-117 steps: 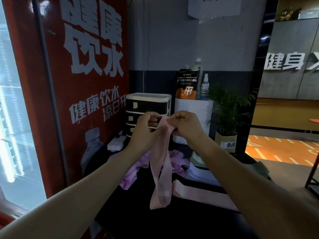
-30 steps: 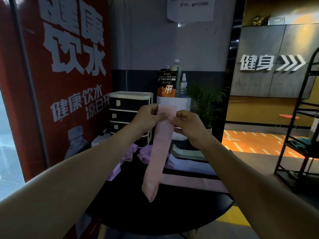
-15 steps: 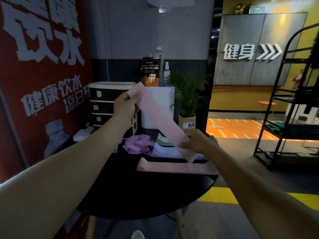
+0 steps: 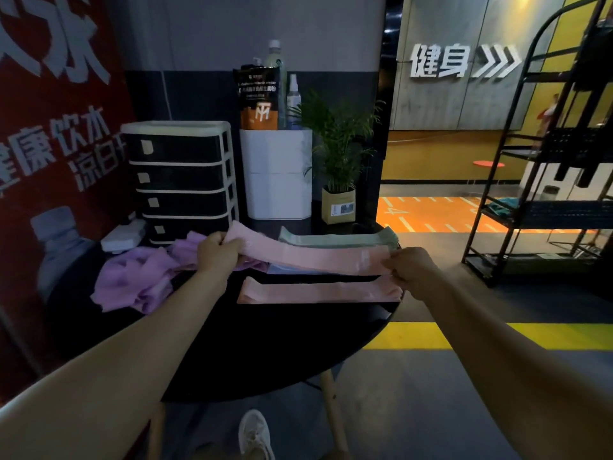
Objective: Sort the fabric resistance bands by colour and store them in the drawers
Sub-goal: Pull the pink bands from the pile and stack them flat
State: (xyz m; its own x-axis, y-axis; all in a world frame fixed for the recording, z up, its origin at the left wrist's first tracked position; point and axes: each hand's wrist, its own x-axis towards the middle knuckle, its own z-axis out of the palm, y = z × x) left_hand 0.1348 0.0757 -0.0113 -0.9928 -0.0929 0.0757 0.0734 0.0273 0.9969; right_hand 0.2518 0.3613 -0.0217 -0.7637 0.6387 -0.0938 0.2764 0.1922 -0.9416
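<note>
A pink fabric band is stretched flat and level between my hands, just above the round black table. My left hand grips its left end and my right hand pinches its right end. Under it lies a second pink band, flat on the table. Behind them are a pale blue band and a green band. A heap of purple bands lies at the left. The black drawer unit with a cream frame stands at the back left, all drawers closed.
A white box carrying a pouch and bottles stands beside the drawers, with a potted plant to its right. A small white object sits by the drawers. A red vending machine is on the left, a black metal rack on the right.
The pink band has gone from hanging upright, to slanted, to level and low over the table. My right hand has drawn its lower end out to the right; my left hand has come down.
</note>
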